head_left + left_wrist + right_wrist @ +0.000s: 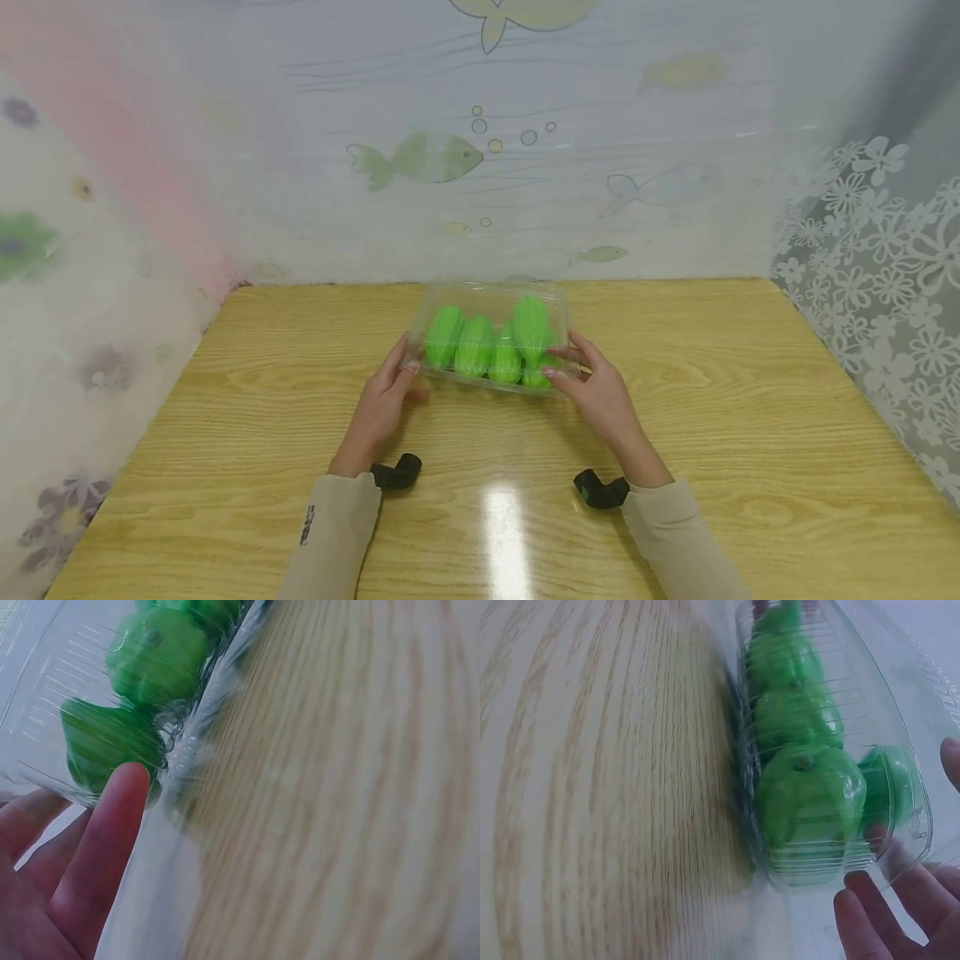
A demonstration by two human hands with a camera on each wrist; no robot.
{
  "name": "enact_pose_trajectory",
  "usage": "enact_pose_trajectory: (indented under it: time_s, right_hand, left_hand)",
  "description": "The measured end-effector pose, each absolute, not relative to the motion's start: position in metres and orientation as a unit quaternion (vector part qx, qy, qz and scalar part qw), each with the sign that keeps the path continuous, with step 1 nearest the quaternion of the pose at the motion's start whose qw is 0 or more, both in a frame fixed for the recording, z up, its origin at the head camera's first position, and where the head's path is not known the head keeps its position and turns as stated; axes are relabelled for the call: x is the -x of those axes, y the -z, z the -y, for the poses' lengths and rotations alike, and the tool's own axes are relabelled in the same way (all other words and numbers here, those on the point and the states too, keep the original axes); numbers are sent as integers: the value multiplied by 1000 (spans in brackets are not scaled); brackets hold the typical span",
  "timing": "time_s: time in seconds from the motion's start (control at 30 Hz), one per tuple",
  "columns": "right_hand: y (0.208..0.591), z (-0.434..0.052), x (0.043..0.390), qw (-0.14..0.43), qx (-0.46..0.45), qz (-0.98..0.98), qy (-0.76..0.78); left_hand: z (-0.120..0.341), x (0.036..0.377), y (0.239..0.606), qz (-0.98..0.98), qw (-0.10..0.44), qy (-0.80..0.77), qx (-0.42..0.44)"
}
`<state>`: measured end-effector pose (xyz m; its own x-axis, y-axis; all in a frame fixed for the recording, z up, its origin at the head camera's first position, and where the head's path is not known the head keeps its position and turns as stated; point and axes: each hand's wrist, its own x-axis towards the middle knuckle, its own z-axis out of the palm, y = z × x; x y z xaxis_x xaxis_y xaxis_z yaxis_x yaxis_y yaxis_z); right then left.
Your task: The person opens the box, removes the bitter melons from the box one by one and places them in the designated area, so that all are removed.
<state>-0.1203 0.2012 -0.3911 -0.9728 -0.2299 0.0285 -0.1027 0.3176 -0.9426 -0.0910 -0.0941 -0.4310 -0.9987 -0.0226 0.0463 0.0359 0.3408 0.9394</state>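
A clear plastic box (491, 287) is held between both hands at the middle of the table's far half. Inside lie several green ridged fruit-like pieces (473, 346), mostly side by side, one higher up at the right. My left hand (381, 408) grips the left end, thumb toward the near edge. In the left wrist view its thumb lies against the wall beside a green piece (112, 742). My right hand (603, 400) grips the right end, its thumb over the near side. The right wrist view shows fingertips at the box corner, below a rounded green piece (810, 795).
The wood-grain table (262, 417) ends at the back against a pale curtain (300, 208) printed with fish. Floral hangings (885, 250) border the right side and others stand at the left. A black wrist device (397, 472) juts inward from each sleeve. Light glares on the near tabletop.
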Motion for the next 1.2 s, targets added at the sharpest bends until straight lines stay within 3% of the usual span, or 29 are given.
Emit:
enact_pose_trajectory:
  time_s: [0.3,0.63,0.87,1.2]
  right_hand:
    - [379,-200,115,52,114,-813,569]
    - [407,-216,131,61,97,-816,566]
    - [404,-218,131,79,103,-825,550]
    - [404,-216,132,61,104,-837,533]
  left_hand:
    - [94,91,431,808,23,589,6]
    - [94,83,415,794,12,607,18]
    - [93,80,413,779,18,627,14]
    - [93,80,407,755,32,654,33]
